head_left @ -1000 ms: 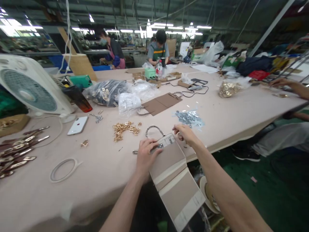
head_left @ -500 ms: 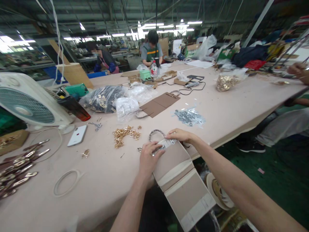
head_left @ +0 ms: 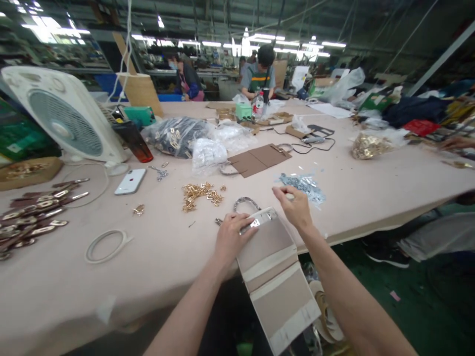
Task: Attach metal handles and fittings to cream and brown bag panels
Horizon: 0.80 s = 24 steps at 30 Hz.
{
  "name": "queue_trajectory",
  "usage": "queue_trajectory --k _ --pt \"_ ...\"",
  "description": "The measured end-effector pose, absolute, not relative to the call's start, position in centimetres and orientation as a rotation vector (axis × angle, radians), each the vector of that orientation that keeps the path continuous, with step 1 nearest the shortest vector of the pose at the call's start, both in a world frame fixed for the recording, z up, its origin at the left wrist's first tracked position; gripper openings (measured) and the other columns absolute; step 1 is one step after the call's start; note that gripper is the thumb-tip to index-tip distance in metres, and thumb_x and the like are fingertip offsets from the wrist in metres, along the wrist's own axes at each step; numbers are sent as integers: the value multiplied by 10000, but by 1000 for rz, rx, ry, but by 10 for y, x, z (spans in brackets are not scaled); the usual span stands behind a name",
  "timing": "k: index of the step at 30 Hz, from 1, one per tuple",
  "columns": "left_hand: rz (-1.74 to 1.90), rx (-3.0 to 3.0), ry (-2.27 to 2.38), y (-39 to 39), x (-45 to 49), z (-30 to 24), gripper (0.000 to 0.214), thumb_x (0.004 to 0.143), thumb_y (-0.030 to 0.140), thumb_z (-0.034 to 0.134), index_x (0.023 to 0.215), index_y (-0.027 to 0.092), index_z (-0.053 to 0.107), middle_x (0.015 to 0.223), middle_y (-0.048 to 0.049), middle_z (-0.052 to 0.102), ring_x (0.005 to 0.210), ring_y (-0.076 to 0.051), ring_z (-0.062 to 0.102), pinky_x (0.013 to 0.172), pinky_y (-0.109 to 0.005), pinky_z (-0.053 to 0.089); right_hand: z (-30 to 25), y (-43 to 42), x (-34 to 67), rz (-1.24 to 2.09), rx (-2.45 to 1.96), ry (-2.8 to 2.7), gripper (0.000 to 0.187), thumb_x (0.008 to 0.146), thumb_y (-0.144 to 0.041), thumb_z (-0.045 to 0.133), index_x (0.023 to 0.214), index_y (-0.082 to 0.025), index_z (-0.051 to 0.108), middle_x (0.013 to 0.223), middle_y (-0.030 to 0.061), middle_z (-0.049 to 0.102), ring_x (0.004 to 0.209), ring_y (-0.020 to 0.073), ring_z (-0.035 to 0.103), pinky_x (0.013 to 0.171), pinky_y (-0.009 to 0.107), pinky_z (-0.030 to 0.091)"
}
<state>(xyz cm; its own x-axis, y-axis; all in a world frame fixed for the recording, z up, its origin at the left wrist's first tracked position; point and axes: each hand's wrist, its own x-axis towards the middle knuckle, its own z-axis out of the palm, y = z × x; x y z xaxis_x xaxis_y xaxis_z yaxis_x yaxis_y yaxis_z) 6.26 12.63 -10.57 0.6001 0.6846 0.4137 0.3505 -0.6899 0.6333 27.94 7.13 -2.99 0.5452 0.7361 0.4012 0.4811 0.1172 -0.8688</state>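
Note:
A beige-brown bag panel [head_left: 269, 247] with pale folded strips hangs over the table's front edge, its top end lying on the table. My left hand [head_left: 233, 235] grips the panel's upper left edge, fingers on top, beside a small shiny metal plate [head_left: 254, 223]. Another bit of metal [head_left: 270, 216] shows at the top right corner. A patterned handle loop [head_left: 247, 201] sticks out beyond the top end. Off the panel, my right hand [head_left: 297, 205] is raised with its fingers pinched together, close to a pile of thin silver metal pieces [head_left: 304, 187]; whatever is between them is hidden.
Gold hardware [head_left: 200, 195] lies left of the handle. Further left are a phone [head_left: 130, 181], a tape roll [head_left: 106, 246], brown straps [head_left: 33, 217] and a fan [head_left: 67, 116]. A flat brown panel [head_left: 260, 159] lies beyond. A co-worker [head_left: 260, 79] sits across the table.
My right hand has left the panel's top right corner and moved up and right, its fingers now pinched. The left hand stays on the panel. The camera view has shifted left.

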Motion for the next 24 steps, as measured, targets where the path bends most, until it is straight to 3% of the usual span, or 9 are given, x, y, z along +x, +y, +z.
queue_trajectory --k 3,5,11,24 --pt "898 2340 807 125 60 -104 269 949 414 709 1185 301 771 1247 -13 751 1152 -248 573 1018 -446 527 -23 71 251 428 -1163 -872 430 924 -598 633 733 -213 621 509 -54 442 423 99 379 423 244 298" --pt "908 2364 776 124 58 -102 256 965 369 687 1193 285 767 1263 -22 744 1163 -244 574 1039 -442 514 -32 74 231 523 -1009 -817 436 925 -595 630 719 -212 605 489 -70 394 384 80 339 388 225 259" --pt "915 2434 744 123 54 -98 269 944 216 653 1191 251 751 1216 -33 754 1148 -233 602 1050 -427 497 -69 82 195 590 -823 -823 391 987 -461 596 699 -196 603 507 -78 396 373 53 327 381 186 266" --pt "879 2417 752 126 49 -98 184 952 194 587 1039 268 731 1136 -18 739 1127 -230 585 1050 -400 470 -78 84 172 417 -989 -965 376 1003 -373 557 667 -205 537 547 -68 416 423 80 384 424 227 313"
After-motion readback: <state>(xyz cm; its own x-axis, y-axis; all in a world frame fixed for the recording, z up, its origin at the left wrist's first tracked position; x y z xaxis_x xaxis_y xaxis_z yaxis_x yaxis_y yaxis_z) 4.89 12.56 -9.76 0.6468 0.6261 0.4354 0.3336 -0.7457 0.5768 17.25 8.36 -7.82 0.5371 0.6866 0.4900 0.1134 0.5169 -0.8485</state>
